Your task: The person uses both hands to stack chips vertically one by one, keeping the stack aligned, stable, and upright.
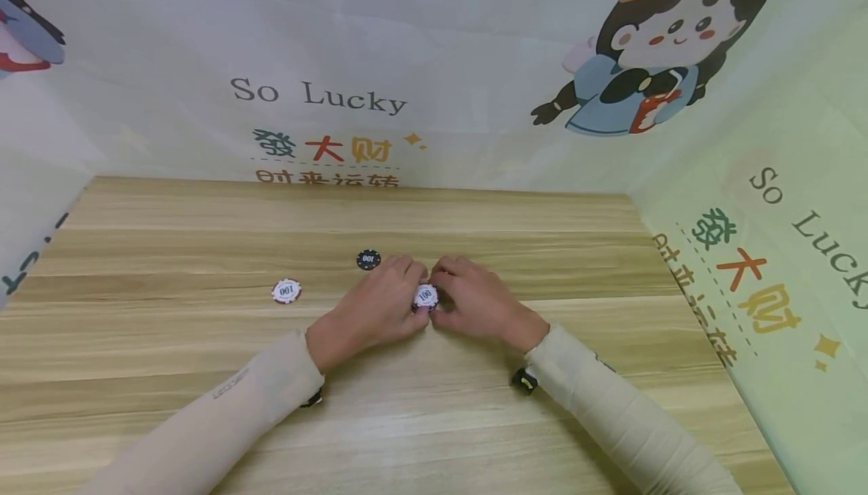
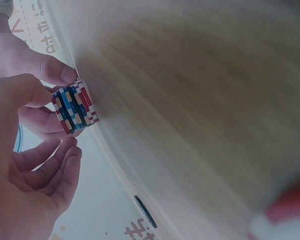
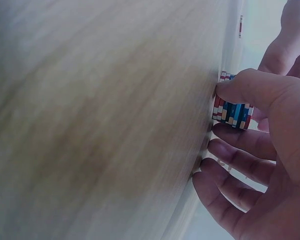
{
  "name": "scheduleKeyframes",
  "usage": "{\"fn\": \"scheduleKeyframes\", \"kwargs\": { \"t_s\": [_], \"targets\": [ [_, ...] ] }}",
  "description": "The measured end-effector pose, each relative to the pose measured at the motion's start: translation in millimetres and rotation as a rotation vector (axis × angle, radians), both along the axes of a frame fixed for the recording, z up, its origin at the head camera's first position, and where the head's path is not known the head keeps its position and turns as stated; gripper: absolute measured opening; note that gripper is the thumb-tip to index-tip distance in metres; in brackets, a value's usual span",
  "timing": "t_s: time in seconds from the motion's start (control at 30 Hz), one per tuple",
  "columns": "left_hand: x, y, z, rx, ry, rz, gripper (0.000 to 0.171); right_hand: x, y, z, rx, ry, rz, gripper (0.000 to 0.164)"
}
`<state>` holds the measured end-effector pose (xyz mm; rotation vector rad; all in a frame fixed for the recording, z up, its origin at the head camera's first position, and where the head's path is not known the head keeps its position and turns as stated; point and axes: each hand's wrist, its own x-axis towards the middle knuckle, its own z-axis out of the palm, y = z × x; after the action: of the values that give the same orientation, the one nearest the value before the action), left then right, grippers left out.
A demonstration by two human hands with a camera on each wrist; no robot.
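Note:
Between both hands a stack of poker chips stands on the table, its white-faced top chip marked 100. Red, blue and dark edges show along the stack in the left wrist view. My left hand holds the stack from the left, with its thumb against the upper chips and its fingers curved around the far side. From the right, my right hand grips it; in the right wrist view that thumb lies across the stack and the index finger touches its other side.
A black chip lies flat just beyond my left hand. Farther left is a white chip with a red edge. The wood-grain table meets a printed cloth backdrop at the back and sides.

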<state>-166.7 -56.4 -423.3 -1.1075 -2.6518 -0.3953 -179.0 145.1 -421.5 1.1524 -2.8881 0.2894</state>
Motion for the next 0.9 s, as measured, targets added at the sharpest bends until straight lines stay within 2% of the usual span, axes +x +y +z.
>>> {"fn": "scheduleKeyframes", "kwargs": {
  "t_s": [0.17,0.37,0.57,0.7,0.9],
  "targets": [
    [5.6,-8,1.8,0.033,0.006,0.012,0.038,1.0,0,-0.6,-0.005,0.000,-0.006,0.037],
    [17.6,-22,7.6,0.033,0.052,0.010,0.037,0.7,0,-0.9,-0.016,0.001,-0.011,0.035],
    [35.2,-39,11.8,0.027,0.092,0.003,0.040,0.9,0,-2.0,-0.008,0.004,-0.021,0.035],
    [49.2,-49,14.1,0.039,0.090,0.005,0.041,1.4,0,-1.2,-0.010,-0.002,-0.021,0.035],
    [67.4,-61,17.5,-0.002,0.083,0.032,0.041,1.9,-1,0.4,-0.010,-0.008,-0.018,0.033]
  ]
}}
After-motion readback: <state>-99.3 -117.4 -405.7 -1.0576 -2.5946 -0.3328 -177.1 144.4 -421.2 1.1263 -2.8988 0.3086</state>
